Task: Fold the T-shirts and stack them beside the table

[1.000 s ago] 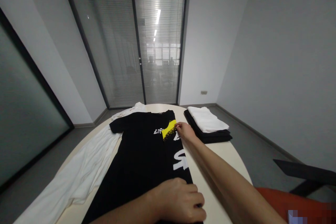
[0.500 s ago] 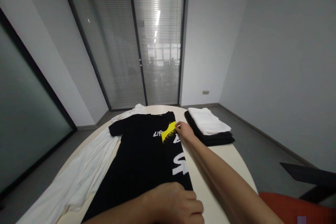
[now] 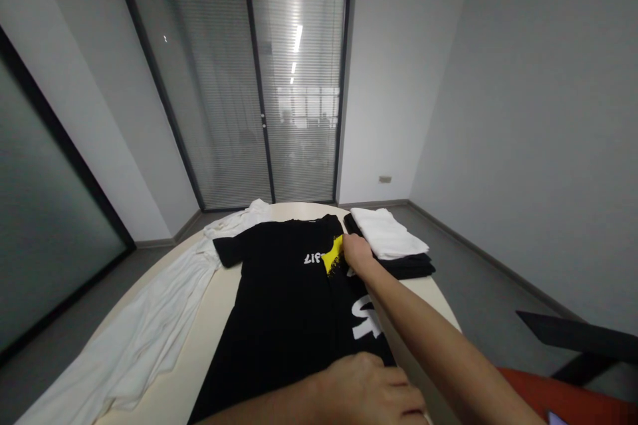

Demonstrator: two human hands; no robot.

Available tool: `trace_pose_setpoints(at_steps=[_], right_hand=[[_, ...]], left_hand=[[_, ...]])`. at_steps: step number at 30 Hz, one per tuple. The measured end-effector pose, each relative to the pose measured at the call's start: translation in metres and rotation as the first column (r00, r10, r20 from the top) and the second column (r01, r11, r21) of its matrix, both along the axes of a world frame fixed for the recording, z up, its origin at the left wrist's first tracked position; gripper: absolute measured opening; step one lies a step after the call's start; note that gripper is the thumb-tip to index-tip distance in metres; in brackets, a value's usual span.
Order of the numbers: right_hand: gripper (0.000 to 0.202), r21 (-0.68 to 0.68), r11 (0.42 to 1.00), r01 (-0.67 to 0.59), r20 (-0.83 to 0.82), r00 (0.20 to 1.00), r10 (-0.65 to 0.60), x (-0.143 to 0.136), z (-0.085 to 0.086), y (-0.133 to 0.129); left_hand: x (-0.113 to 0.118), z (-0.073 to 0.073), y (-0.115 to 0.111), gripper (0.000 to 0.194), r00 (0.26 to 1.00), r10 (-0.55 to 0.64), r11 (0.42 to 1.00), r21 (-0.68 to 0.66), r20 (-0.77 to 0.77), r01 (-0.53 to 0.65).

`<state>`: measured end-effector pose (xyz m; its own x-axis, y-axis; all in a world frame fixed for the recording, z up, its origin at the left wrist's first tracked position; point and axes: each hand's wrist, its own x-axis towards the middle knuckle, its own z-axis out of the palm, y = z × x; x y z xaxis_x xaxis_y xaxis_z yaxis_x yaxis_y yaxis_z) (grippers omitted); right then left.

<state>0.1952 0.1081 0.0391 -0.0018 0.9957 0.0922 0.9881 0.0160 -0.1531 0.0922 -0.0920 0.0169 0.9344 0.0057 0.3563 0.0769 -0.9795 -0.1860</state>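
Note:
A black T-shirt (image 3: 279,299) with white lettering and a yellow print lies spread over the table, its right side folded in. My right hand (image 3: 357,252) grips that folded edge beside the yellow patch, its fingers bent round the cloth. Down at the near end, my left hand (image 3: 373,390) is closed at the shirt's lower right edge; its fingertips are turned away and partly hidden. Just past my right hand, a folded white cloth (image 3: 386,232) rests on folded black cloth (image 3: 411,267).
White garments (image 3: 154,319) lie along the left side of the pale round table (image 3: 212,319). A red chair (image 3: 563,392) with a black armrest (image 3: 573,339) stands at the lower right. Beyond the table are glass doors (image 3: 224,113) with blinds.
Both hands have shifted to the right, and the black T-shirt has slid right with them, away from the white garments. The view has turned slightly.

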Motion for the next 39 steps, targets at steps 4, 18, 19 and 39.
trace_pose_setpoints(at_steps=[4, 18, 19, 39], right_hand=[[0.042, 0.031, 0.999, -0.015, 0.044, 0.999, 0.014, -0.004, -0.003, -0.005], [0.062, 0.044, 0.999, -0.010, -0.084, 0.996, 0.014, -0.032, -0.048, -0.002], [0.065, 0.037, 0.999, -0.013, -0.100, 0.995, 0.017, -0.030, -0.051, -0.002], [0.066, 0.088, 0.995, 0.049, -0.127, 0.991, -0.038, -0.042, -0.049, -0.006]], left_hand=[[0.002, -0.003, 0.004, 0.017, 0.999, 0.029, 0.999, -0.030, -0.028, -0.030], [-0.072, 0.007, 0.001, 0.072, 0.921, 0.345, 0.762, -0.520, -0.179, -0.386], [-0.069, 0.007, -0.001, 0.071, 0.921, 0.350, 0.754, -0.531, -0.171, -0.385], [-0.203, -0.003, 0.135, 0.038, -0.236, 0.969, -0.056, -0.858, 0.077, -0.510]])
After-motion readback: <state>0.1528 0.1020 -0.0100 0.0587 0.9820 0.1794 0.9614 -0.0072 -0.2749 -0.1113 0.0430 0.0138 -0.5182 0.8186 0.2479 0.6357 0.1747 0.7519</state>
